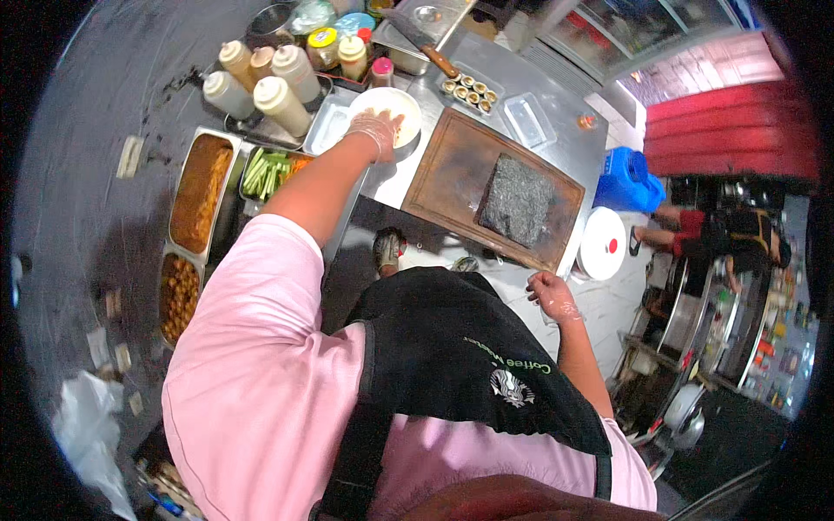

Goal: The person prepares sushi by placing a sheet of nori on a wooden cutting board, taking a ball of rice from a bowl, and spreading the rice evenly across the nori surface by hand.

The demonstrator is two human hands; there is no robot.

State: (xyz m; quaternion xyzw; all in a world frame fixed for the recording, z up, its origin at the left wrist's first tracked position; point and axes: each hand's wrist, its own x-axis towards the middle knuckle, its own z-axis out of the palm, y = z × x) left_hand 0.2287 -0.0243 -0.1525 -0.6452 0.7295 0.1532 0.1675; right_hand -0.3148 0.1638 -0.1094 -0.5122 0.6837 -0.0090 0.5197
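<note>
My left hand (376,130), in a clear plastic glove, reaches into a round white bowl (412,111) at the counter's back left. Its fingertips are down in pale contents, perhaps rice, so whether they hold any is hidden. My right hand (550,294), also in a clear glove, hangs beside the front right corner of a wooden cutting board (449,163). Its fingers are loosely bent, with nothing visible in them. On the board's right half lies a dark, speckled square sheet of nori (518,198).
Squeeze bottles (281,104) cluster behind the bowl. Metal pans hold cut cucumber (266,172) and brown food (202,195). A wooden-handled knife (438,60) lies across a steel pan near a container of sushi pieces (468,93). A white lidded bucket (601,244) stands right; a person (736,238) is beyond.
</note>
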